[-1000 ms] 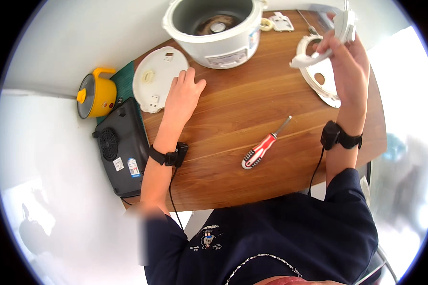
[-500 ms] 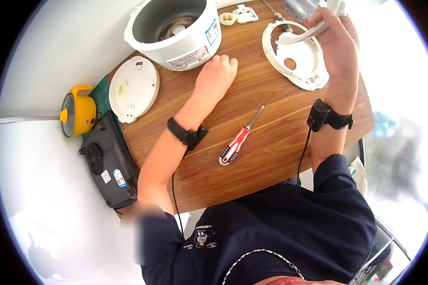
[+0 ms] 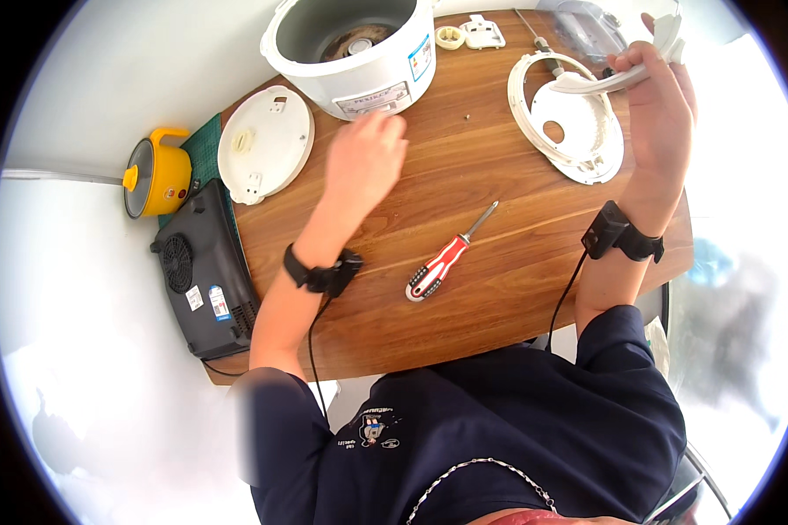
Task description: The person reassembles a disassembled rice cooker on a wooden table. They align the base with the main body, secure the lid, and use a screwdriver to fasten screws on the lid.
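My right hand (image 3: 661, 109), raised at the far right, is closed around a curved white plastic handle (image 3: 617, 80). The handle hangs over a white ring-shaped plastic frame (image 3: 523, 122) and a round white cover with a hole (image 3: 578, 162). My left hand (image 3: 366, 162) is held with its fingers curled, just in front of the white rice cooker body (image 3: 420, 87); its palm is turned away, so anything inside is hidden. Nearer to me, a red and white screwdriver (image 3: 438, 269) lies on the wooden table (image 3: 464, 328).
At the left are a round white lid (image 3: 276, 162), a yellow electric pot (image 3: 173, 179) and a black appliance with a fan (image 3: 210, 280). Behind lie a cream ring (image 3: 449, 37), a white bracket (image 3: 483, 33) and clear plastic (image 3: 587, 31). A tiny dark piece (image 3: 466, 116) rests mid-table.
The view has shifted, so the table's things appear farther right. My left hand has drawn back leftward over the table. The tiny dark piece now shows. My right hand keeps hold of the handle.
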The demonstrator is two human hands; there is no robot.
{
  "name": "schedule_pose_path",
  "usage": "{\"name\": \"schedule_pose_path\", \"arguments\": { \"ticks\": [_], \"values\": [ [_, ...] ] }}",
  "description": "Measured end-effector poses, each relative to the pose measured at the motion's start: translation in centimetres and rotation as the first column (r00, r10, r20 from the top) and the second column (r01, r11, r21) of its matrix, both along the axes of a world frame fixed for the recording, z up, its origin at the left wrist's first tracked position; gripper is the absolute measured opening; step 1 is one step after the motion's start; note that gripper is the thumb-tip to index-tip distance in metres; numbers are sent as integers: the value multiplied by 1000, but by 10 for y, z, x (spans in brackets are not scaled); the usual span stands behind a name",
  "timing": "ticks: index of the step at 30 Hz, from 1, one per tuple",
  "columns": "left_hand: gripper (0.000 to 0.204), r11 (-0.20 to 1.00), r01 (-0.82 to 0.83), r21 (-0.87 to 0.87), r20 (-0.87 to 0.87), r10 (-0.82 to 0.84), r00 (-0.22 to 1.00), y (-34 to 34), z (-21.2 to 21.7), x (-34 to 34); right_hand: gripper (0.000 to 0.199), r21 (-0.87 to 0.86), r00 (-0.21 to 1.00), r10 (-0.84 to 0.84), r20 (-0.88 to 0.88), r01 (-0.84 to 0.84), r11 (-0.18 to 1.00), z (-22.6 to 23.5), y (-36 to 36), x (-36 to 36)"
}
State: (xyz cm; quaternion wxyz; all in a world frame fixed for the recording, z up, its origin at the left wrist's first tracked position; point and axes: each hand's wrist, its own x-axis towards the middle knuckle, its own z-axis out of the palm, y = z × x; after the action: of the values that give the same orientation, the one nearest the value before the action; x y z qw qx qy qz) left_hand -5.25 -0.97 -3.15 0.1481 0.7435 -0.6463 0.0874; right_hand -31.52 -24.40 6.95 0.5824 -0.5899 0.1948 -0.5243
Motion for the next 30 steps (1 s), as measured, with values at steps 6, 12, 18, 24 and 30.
{"name": "schedule_pose_path", "arguments": {
  "ticks": [6,12,18,24,30],
  "values": [
    [41,942,-315,-117,177,332,927,78,-8,61,65,-213,800,551,238,-511,833,-2,19,0],
    [28,911,-411,-30,39,412,910,102,-25,77,55,1,985,169,-44,-169,986,3,16,17],
    [19,941,-332,60,-147,338,930,108,-18,70,40,73,985,171,5,-171,983,5,29,28],
    [11,947,-319,-44,-414,274,868,105,-4,77,46,57,954,299,-27,-297,953,1,40,41],
    [26,926,-329,184,-415,377,828,90,10,73,50,83,901,413,-133,-405,910,-9,65,62]
  ]
}}
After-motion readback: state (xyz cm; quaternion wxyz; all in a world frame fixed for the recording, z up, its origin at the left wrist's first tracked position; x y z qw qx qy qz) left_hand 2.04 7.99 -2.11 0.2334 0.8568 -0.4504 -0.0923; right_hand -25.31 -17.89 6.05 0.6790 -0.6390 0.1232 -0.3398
